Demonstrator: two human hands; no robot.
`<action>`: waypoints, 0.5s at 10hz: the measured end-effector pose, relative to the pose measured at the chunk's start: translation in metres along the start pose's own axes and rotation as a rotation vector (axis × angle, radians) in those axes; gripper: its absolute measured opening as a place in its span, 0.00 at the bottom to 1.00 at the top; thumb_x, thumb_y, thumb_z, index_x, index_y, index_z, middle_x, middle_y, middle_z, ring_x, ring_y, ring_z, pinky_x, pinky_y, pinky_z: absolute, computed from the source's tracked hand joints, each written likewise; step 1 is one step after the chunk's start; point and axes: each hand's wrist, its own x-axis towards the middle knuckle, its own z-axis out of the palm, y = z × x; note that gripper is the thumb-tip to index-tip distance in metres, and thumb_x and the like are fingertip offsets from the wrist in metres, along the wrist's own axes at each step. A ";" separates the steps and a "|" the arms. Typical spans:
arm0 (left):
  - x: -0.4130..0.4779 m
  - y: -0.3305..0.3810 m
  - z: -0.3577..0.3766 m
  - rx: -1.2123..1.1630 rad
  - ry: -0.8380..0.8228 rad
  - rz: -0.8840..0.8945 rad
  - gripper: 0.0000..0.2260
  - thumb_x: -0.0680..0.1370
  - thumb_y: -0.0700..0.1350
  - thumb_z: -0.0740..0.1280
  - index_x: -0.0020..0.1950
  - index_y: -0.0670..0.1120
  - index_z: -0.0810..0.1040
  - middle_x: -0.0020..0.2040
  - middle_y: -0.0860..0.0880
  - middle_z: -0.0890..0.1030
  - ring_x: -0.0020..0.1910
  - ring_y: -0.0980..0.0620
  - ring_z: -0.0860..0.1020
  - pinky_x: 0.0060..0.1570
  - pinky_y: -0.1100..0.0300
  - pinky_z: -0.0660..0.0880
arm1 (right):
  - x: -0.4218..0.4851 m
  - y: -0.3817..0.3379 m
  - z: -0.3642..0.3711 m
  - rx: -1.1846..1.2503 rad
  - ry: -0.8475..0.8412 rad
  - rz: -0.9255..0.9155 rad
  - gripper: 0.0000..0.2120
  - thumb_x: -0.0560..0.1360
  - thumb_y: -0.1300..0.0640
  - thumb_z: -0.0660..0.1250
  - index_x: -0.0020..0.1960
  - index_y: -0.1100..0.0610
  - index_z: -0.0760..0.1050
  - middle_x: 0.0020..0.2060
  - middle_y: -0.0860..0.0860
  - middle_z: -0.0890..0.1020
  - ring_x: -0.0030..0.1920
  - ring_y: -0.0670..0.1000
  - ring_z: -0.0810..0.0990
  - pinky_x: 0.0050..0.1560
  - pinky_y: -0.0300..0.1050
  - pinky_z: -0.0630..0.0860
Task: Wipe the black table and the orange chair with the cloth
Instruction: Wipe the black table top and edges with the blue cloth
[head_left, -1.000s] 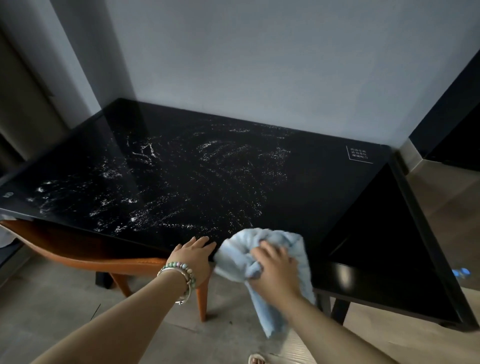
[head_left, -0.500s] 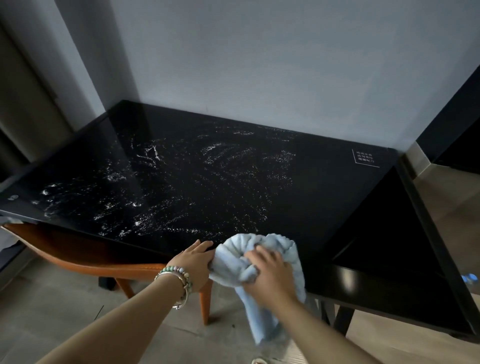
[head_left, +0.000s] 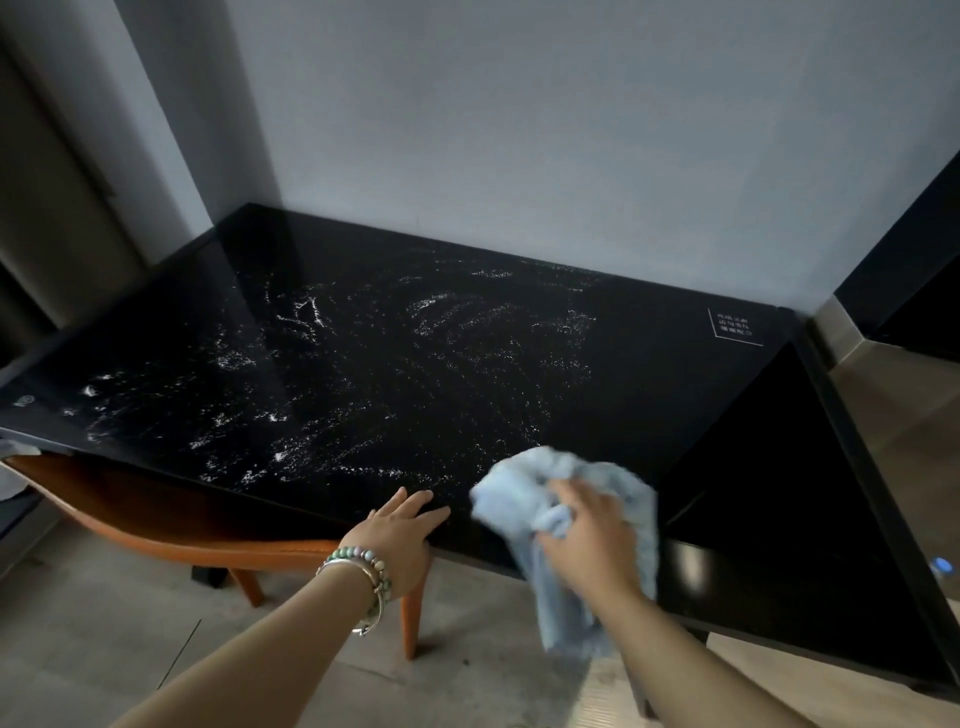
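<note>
The black table (head_left: 649, 364) stands against the wall, its glossy top covered with white smears and specks across the left and middle. My right hand (head_left: 589, 538) grips a bunched light blue cloth (head_left: 524, 493) on the table's near edge, and part of the cloth hangs down below the edge. My left hand (head_left: 402, 535), with bead bracelets on the wrist, rests flat on the near edge just left of the cloth. The orange chair (head_left: 156, 525) is tucked under the table at the left, with two legs showing.
A grey wall rises right behind the table. A lower black shelf (head_left: 779, 519) with a slanted frame adjoins the table on the right. Pale floor tiles (head_left: 104, 623) lie below, and a dark curtain or door stands at far left.
My right hand has pushed the cloth up from the edge onto the tabletop and slightly right. My left hand's fingers have spread flat on the table edge.
</note>
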 end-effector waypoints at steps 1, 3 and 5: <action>-0.007 0.008 -0.010 0.001 -0.050 -0.023 0.21 0.82 0.44 0.51 0.76 0.52 0.55 0.78 0.53 0.45 0.76 0.45 0.40 0.74 0.45 0.49 | 0.007 0.010 -0.002 -0.128 0.055 0.318 0.24 0.74 0.47 0.60 0.68 0.47 0.65 0.66 0.52 0.69 0.64 0.58 0.69 0.57 0.58 0.71; 0.003 0.012 -0.017 -0.040 0.007 -0.066 0.22 0.83 0.47 0.48 0.76 0.57 0.49 0.77 0.54 0.46 0.77 0.45 0.42 0.74 0.46 0.50 | -0.003 0.002 0.017 -0.218 -0.021 -0.044 0.25 0.66 0.43 0.58 0.61 0.47 0.70 0.56 0.52 0.79 0.54 0.59 0.78 0.43 0.57 0.76; 0.018 0.020 -0.036 -0.071 0.049 -0.112 0.22 0.83 0.50 0.48 0.76 0.57 0.49 0.78 0.53 0.46 0.76 0.44 0.42 0.74 0.45 0.49 | 0.056 0.050 -0.004 -0.128 0.030 0.326 0.29 0.76 0.42 0.56 0.72 0.47 0.49 0.73 0.53 0.59 0.71 0.59 0.60 0.63 0.61 0.66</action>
